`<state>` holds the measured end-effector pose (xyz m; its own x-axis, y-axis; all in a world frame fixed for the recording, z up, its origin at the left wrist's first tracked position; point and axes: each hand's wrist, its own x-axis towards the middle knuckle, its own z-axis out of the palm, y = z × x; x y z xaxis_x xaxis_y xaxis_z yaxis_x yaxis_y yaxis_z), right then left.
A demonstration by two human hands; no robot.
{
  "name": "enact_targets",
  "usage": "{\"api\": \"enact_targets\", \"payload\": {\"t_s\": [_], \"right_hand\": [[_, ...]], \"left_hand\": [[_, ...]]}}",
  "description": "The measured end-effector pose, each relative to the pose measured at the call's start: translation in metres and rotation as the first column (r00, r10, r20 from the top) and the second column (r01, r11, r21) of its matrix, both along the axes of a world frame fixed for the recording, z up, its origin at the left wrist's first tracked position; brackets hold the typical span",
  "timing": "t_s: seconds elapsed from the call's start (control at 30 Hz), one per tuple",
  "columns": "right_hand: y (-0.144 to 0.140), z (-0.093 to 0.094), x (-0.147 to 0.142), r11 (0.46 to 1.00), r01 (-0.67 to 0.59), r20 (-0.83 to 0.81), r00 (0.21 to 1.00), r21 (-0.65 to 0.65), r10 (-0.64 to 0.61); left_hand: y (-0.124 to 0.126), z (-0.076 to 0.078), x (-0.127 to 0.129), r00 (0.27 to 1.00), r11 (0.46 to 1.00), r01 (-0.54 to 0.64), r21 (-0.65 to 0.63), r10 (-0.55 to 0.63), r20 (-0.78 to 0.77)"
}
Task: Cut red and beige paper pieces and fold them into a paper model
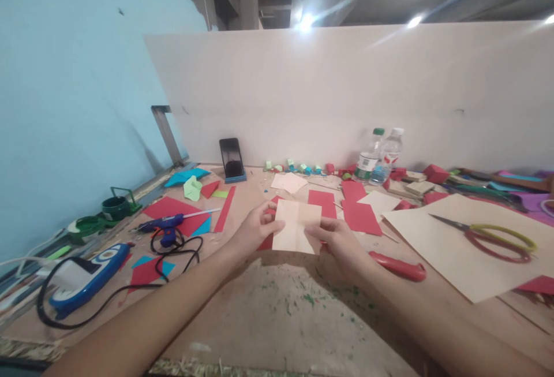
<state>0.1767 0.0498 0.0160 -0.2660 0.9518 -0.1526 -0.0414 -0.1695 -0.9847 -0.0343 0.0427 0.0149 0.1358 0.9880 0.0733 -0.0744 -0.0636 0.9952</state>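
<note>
Paper [297,228], cream, squarish and creased down its middle, faces us. We pinch its edges shut-fingered, left hand [258,226] at nine o'clock, right hand [337,238] at three.

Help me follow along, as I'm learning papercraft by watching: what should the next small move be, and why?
Probably fold the cream paper along its middle: the left hand and right hand hold it at opposite sides, it looks open, and what seems a faint crease runs down it.
</note>
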Motion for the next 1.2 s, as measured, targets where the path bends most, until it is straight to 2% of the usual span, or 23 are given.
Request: {"api": "enact_targets", "payload": {"t_s": [0.1,0.23,0.4,0.53,0.63,0.8,0.9,1.07,1.2], "right_hand": [[-0.002,0.005,0.001,1.000,0.006,-0.012,1.000,-0.017,-0.006],[-0.004,0.010,-0.001,1.000,0.020,-0.046,0.999,-0.012,-0.020],[-0.003,0.009,-0.002,0.999,0.037,-0.073,0.997,-0.031,-0.039],[-0.002,0.008,-0.001,0.998,0.047,-0.061,0.997,-0.050,-0.050],[-0.004,0.009,-0.001,0.999,0.041,-0.033,0.999,-0.024,-0.041],[-0.005,0.012,0.000,0.998,0.011,-0.012,1.000,0.066,-0.011],[-0.006,0.016,0.000,0.992,-0.043,0.021,0.999,0.118,0.041],[-0.010,0.014,-0.004,0.973,-0.206,0.116,0.974,0.108,0.193],[-0.009,0.007,-0.005,0.973,-0.201,0.135,0.973,0.110,0.186]], "left_hand": [[0.003,-0.002,0.001,0.999,0.999,0.021,-0.026,-0.020,0.033],[0.003,0.001,0.003,0.996,0.999,-0.007,-0.043,0.011,0.085],[0.000,0.001,0.001,0.990,0.989,-0.048,-0.140,0.066,0.125],[-0.002,0.004,-0.001,0.992,0.983,-0.034,-0.180,0.056,0.116],[-0.001,0.006,-0.001,0.994,0.988,-0.047,-0.147,0.062,0.093],[0.001,0.005,0.001,0.993,0.994,-0.111,0.000,0.111,0.038],[-0.002,0.003,0.005,0.996,0.995,-0.087,0.055,0.085,0.031],[-0.008,0.000,0.011,1.000,0.998,-0.031,0.054,0.031,0.005],[-0.006,-0.003,0.011,0.999,0.998,-0.045,0.043,0.044,0.007]]}}
